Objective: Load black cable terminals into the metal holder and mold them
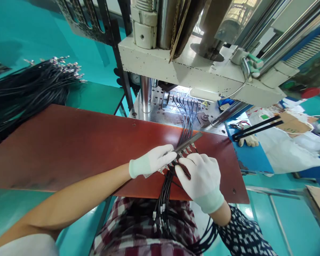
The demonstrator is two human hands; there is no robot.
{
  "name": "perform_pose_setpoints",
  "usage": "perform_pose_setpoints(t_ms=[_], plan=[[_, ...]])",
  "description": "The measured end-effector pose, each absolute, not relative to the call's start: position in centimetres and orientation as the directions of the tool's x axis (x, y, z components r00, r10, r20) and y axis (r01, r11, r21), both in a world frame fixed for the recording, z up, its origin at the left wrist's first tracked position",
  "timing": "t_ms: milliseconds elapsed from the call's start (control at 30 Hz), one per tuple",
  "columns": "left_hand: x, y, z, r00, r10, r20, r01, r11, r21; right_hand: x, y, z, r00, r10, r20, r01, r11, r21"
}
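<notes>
Both my hands wear white gloves and meet over a dark metal strip fixture (188, 141) on the reddish-brown board (69, 149). My left hand (156, 160) presses the fixture's near end with its fingers. My right hand (200, 176) pinches black wires (166, 188) with metal terminals lined up in the fixture. The wire bundle hangs down into my lap. More black wires (188, 117) run from the fixture's far end into the lit mould area of the press.
A large press machine (197, 71) towers over the board. A thick bundle of black terminal wires (29, 85) lies at the left. At the right lie a blue surface (252, 156), white bags, cardboard and a spare glove (249, 141).
</notes>
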State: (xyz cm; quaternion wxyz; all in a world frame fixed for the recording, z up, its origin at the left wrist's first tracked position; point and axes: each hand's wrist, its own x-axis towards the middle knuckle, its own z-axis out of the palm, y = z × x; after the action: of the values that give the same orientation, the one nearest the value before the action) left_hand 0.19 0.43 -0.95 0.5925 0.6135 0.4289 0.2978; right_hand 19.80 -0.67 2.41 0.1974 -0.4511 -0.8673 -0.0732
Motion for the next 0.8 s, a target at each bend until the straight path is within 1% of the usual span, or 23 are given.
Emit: perform_pose_setpoints(t_ms=[67,300,500,633,800], plan=[[0.2,0.5,-1.1,0.452,0.881,-0.137,0.17,0.065,0.983,19.3,-0.8,2.0,-0.524,0.752,0.4,0.81,0.585,-0.039],[0.3,0.5,-1.4,0.435,0.891,-0.127,0.18,0.052,0.982,18.4,-0.1,0.9,-0.521,0.712,0.472,0.807,0.591,0.0],[0.3,0.4,-1.3,0.425,0.897,-0.121,0.163,0.055,0.985,19.1,-1.0,1.7,-0.535,0.726,0.431,0.792,0.609,-0.041],[0.3,0.4,-1.7,0.419,0.902,-0.105,0.143,0.048,0.989,18.8,-1.2,1.8,-0.595,0.705,0.385,0.762,0.648,-0.01],[0.4,0.4,-1.8,0.406,0.908,-0.105,0.141,0.051,0.989,18.2,-0.5,1.4,-0.607,0.671,0.426,0.741,0.671,0.0]])
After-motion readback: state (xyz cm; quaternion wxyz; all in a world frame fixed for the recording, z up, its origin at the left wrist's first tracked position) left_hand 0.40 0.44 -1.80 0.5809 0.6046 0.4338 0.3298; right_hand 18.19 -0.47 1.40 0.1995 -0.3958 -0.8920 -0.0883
